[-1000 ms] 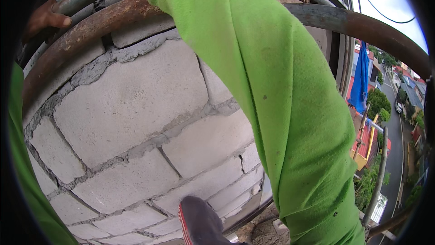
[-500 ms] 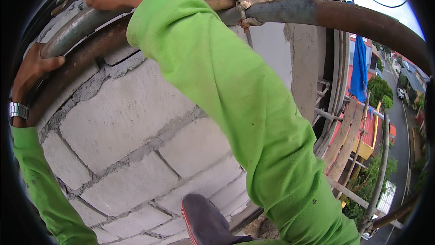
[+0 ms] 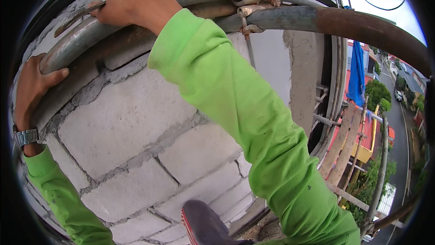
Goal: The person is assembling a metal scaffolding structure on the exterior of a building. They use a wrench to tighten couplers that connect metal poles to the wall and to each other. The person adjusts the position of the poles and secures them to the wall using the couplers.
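Note:
My right hand (image 3: 136, 1), at the top left, is closed round a metal wrench (image 3: 74, 18). That hand rests over a grey steel scaffold pipe (image 3: 86, 39), and the wrench's far end points left, seen nearly edge-on. Lower down at the left, my left hand (image 3: 34, 79) wraps round the end of the same pipe, thumb on the near side. A metal-banded watch (image 3: 26, 137) is on that wrist. To the right of my right hand, a scaffold clamp (image 3: 249, 12) with a bolt sits where pipes meet. My palms are hidden.
A wall of pale blocks (image 3: 127, 113) with rough mortar joints lies below the pipes. A thicker, partly rusty pipe (image 3: 371, 27) runs to the right. One dark boot (image 3: 206, 222) shows at the bottom. Wooden planks (image 3: 344, 145), a blue tarp (image 3: 356, 73) and a road (image 3: 401, 141) lie far below right.
My right hand has shifted slightly right and down in view, and the wrench has turned from showing its jaw to nearly edge-on. My left hand still holds the pipe end.

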`<state>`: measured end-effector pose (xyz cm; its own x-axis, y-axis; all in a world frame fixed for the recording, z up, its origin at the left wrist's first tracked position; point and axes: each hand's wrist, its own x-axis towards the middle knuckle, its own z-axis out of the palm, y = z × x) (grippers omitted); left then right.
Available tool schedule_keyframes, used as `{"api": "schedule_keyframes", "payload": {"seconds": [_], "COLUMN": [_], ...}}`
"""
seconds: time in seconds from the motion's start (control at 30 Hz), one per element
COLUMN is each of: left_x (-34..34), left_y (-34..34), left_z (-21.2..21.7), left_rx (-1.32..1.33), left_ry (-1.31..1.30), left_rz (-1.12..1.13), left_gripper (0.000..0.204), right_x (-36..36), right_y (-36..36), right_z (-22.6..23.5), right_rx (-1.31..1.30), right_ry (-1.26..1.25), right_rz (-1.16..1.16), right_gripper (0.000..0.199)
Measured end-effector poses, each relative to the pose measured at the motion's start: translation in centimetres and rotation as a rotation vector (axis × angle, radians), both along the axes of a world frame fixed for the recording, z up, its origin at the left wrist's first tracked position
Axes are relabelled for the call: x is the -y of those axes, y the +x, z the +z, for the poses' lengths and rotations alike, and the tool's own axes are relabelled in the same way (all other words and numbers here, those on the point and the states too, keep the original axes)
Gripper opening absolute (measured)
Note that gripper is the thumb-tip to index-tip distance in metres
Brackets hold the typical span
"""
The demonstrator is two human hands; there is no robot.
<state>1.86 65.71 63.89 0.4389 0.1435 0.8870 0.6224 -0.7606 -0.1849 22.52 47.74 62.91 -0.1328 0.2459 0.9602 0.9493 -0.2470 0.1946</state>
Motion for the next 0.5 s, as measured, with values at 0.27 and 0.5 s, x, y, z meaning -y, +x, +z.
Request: {"api": "schedule_keyframes", "payload": {"seconds": [0.27,0.5], "left_x": [0.1,1.2], "left_y": [-0.5,0.2], "left_z": [-1.1,-0.6], "left_rx": [0.130,0.000], "left_ry": [0.133,0.022], "left_rz": [0.022,0.110], "left_gripper": [0.073,0.075], "right_x": [-1.4,5.7], "right_y": [1.1,20.3], "right_z": [1.7,10.8], "right_rx": [0.079,0.079], "right_ry": [0.014,-0.289], "right_rz": [0.030,-0.624], "right_gripper": [0.034,0.024]}}
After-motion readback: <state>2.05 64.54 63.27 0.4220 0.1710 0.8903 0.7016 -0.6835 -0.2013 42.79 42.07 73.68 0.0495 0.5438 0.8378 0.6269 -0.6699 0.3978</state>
